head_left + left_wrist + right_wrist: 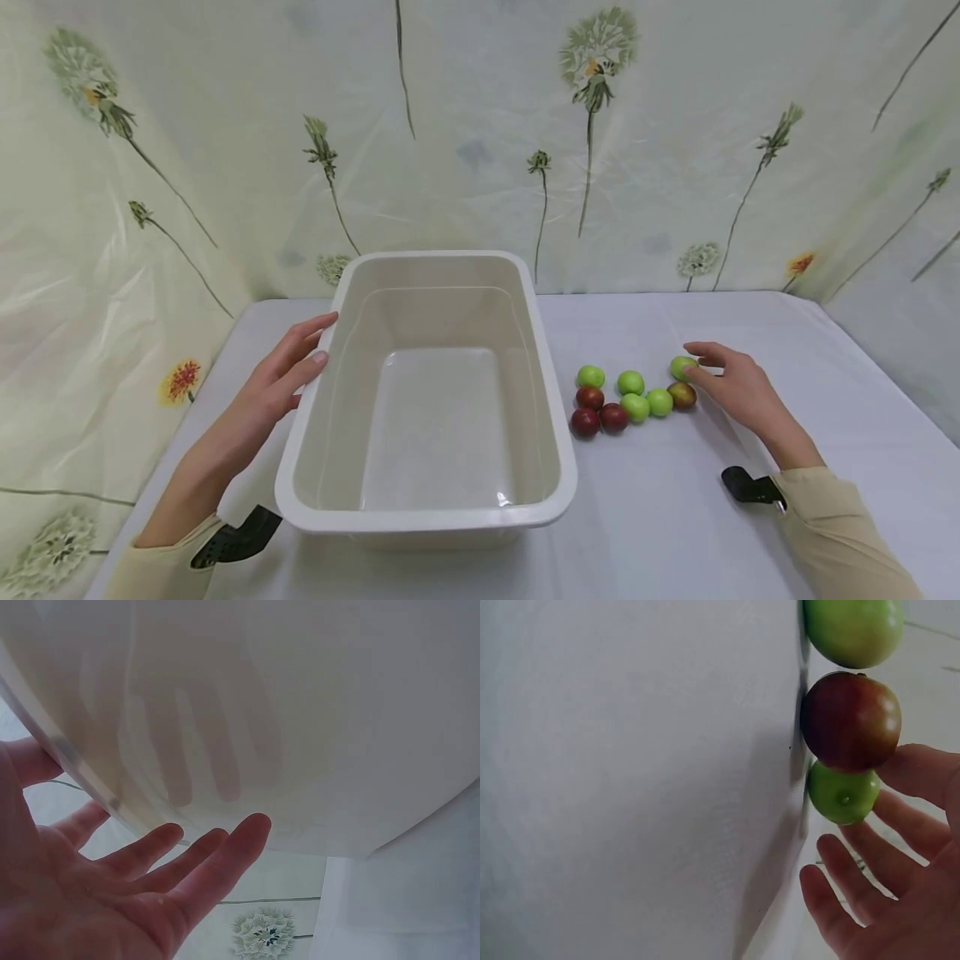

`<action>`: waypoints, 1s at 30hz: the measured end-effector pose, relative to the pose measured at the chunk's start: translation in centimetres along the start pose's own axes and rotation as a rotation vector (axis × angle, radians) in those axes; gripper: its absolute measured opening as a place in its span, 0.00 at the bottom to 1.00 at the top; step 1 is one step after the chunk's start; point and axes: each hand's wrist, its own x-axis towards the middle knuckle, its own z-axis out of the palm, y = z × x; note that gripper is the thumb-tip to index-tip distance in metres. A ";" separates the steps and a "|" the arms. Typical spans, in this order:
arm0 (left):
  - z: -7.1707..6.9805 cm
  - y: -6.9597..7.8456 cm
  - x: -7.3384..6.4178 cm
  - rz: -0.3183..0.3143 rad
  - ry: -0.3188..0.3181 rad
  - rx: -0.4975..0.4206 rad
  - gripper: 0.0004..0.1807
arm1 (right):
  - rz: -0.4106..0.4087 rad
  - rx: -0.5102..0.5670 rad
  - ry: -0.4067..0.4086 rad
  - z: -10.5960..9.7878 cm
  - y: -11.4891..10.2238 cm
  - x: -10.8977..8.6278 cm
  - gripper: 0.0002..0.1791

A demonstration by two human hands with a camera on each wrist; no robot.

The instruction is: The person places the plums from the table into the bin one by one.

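Note:
A large white plastic tub (429, 425) stands on the table, its inside bare. My left hand (273, 375) is at the tub's left rim, fingers spread and fairly straight; in the left wrist view the fingertips (255, 825) lie by the outer wall, which mirrors them. To the tub's right lies a group of small round fruits, some green (634, 407), some dark red like plums (585, 422). My right hand (735, 387) has its thumb and forefinger around the farthest-right green fruit (844, 795). A reddish-brown fruit (851, 722) sits just beside it.
White cloth covers the table (652, 517). A floral curtain (480, 125) hangs behind it and along both sides. Dark wrist-worn devices (236, 537) show on both of the person's sleeves.

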 end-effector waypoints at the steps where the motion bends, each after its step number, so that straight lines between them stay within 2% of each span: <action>1: 0.0 0.0 0.0 -0.002 -0.001 -0.002 0.27 | 0.007 0.004 -0.017 0.0 0.1 0.1 0.29; 5: -0.1 0.0 0.0 0.000 -0.007 -0.005 0.27 | 0.015 0.010 -0.067 -0.1 0.3 0.4 0.30; 11: -0.2 0.2 -0.1 -0.001 -0.016 -0.004 0.27 | -0.011 -0.012 -0.082 -0.4 0.4 0.6 0.29; 14: -0.1 0.3 -0.1 -0.016 -0.014 -0.006 0.27 | -0.002 -0.009 -0.080 -0.4 0.3 0.6 0.29; 26: -0.1 -0.2 -0.1 -0.002 -0.026 -0.023 0.27 | 0.035 0.050 -0.039 0.3 -0.6 0.3 0.32; 30: 0.0 -0.3 0.0 0.004 -0.029 -0.076 0.27 | 0.018 0.066 -0.001 0.4 -1.0 0.3 0.32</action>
